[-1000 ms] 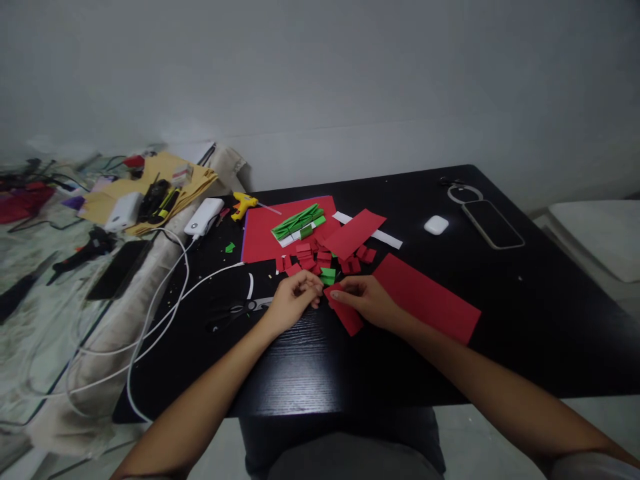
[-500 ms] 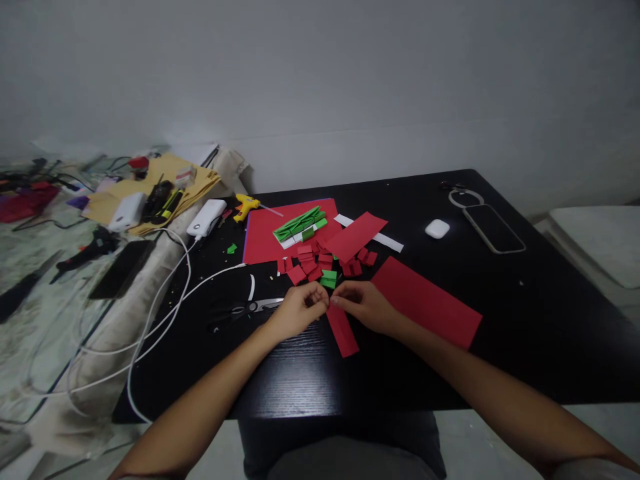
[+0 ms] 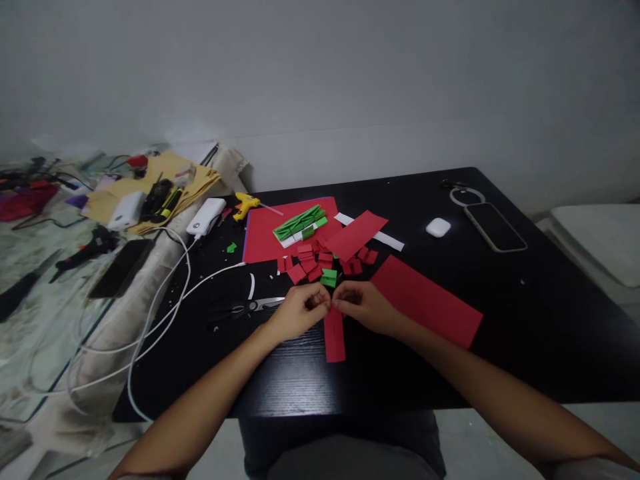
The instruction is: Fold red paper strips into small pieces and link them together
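A red paper strip (image 3: 335, 338) hangs toward me, its far end pinched by both hands. My left hand (image 3: 303, 309) is closed on the strip's left edge, thumb against fingers. On the other edge, my right hand (image 3: 364, 304) pinches with its fingertips almost touching the left ones. Just beyond the fingers lie a folded green paper piece (image 3: 329, 278) and several small folded red paper pieces (image 3: 307, 256). A large red paper sheet (image 3: 430, 303) lies partly behind my right forearm. Black-handled scissors (image 3: 250, 306) rest by my left hand, partly hidden by it.
Behind the pieces, a red sheet (image 3: 260, 235) carries a folded green paper bundle (image 3: 300, 223). A yellow glue gun (image 3: 245, 206), a white power bank (image 3: 206, 217) and white cables (image 3: 186, 293) are at left. A white earbud case (image 3: 438, 227) and a phone (image 3: 495, 227) lie at right.
The red strip has swung from a slant to nearly straight toward me. My left hand has moved right and taken hold of its far end beside my right hand.
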Demonstrator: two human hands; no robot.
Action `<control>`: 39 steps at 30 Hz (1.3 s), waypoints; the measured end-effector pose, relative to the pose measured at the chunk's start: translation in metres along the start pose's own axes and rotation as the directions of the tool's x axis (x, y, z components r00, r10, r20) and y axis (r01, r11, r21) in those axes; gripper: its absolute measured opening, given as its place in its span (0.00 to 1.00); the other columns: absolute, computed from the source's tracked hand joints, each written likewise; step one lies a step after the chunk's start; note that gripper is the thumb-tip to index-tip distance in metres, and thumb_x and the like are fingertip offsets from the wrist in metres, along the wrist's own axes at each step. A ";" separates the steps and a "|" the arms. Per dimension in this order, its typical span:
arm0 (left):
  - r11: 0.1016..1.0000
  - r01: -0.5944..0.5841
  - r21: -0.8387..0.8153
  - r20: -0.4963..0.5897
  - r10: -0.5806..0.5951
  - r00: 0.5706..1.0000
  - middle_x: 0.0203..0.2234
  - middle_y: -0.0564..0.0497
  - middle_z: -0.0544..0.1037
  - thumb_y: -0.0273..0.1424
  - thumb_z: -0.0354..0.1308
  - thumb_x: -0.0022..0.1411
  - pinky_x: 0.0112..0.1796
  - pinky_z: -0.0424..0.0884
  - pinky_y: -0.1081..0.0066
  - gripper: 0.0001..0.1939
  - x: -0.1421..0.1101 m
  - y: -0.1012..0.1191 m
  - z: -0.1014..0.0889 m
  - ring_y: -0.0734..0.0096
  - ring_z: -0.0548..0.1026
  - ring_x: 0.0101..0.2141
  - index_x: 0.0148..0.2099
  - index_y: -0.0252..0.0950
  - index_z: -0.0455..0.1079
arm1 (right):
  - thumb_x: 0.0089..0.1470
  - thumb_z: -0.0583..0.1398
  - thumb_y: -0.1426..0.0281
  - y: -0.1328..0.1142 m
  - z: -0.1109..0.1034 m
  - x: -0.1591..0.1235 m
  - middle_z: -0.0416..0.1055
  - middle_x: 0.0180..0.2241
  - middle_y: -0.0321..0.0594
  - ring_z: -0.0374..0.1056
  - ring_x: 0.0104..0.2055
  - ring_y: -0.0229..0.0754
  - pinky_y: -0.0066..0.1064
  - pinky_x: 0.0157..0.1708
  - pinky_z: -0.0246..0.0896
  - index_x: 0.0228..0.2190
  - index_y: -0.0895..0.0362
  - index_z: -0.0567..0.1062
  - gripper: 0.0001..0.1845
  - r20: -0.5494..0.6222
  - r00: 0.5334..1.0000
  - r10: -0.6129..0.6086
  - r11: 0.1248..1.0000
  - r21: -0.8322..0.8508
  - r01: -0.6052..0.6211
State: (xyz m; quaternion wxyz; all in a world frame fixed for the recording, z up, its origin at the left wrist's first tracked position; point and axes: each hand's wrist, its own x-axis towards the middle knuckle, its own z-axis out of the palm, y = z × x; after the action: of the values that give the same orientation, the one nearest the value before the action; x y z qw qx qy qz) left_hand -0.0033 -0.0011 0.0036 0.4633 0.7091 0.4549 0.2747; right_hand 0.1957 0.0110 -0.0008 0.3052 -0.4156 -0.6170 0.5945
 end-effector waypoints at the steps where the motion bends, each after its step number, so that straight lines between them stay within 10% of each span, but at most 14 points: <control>1: 1.000 -0.002 -0.002 0.010 0.002 1.000 0.22 0.56 0.67 0.29 0.56 0.61 0.27 0.59 0.76 0.05 0.000 0.001 0.000 0.77 0.63 0.24 0.34 0.34 0.70 | 0.49 0.62 0.69 0.000 0.000 0.000 0.72 0.24 0.34 0.67 0.27 0.36 0.27 0.29 0.59 0.27 0.58 0.76 0.04 0.007 1.000 0.002 1.000 -0.008 -0.002; 39: 0.999 -0.015 -0.048 0.071 0.019 0.997 0.21 0.58 0.66 0.25 0.55 0.60 0.26 0.57 0.76 0.03 -0.003 0.004 -0.002 0.78 0.61 0.24 0.34 0.32 0.70 | 0.46 0.62 0.70 -0.004 -0.003 -0.001 0.71 0.23 0.33 0.67 0.26 0.36 0.27 0.29 0.60 0.26 0.58 0.74 0.04 0.107 0.993 0.051 0.997 0.046 -0.057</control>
State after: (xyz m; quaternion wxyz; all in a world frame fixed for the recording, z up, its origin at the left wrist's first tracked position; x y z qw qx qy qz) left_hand -0.0048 -0.0036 0.0087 0.4936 0.7113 0.4253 0.2638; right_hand 0.1978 0.0115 0.0035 0.2660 -0.3927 -0.6061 0.6385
